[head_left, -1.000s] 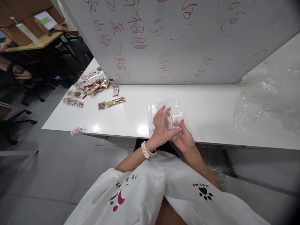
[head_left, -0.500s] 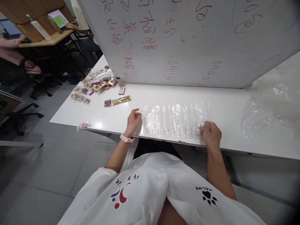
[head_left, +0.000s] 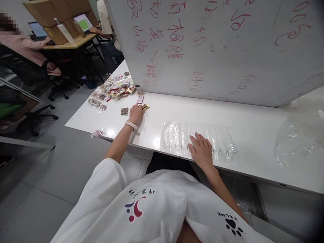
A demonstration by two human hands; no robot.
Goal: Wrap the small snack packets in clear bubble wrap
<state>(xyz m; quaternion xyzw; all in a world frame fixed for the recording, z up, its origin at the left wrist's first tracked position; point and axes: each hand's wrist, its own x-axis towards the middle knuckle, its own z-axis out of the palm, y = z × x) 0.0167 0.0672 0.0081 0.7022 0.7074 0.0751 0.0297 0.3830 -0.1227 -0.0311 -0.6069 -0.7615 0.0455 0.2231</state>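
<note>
My left hand (head_left: pixel 136 114) is closed over a slim gold packet (head_left: pixel 145 107), whose right end sticks out past the fingers. Just left of that hand lies a small clear packet of brown pieces (head_left: pixel 124 111). A flat sheet of clear plastic with sealed strips (head_left: pixel 174 135) is spread near the front edge of the white table. On it rests my right hand (head_left: pixel 201 150), palm down and fingers apart. Behind the left hand sits a small red-and-white packet (head_left: pixel 140 99).
A pile of small wrapped packets (head_left: pixel 116 89) covers the table's left end. One pink packet (head_left: pixel 98 133) lies at the front edge. The whiteboard (head_left: pixel 202 50) stands along the back. Crumpled clear plastic (head_left: pixel 298 135) lies at right. Two people sit at a desk (head_left: pixel 73 42) far left.
My left hand has moved left and away from me onto the gold packet. My right hand has let go of the plastic sheet's right end and now lies flat on its middle. The view has shifted.
</note>
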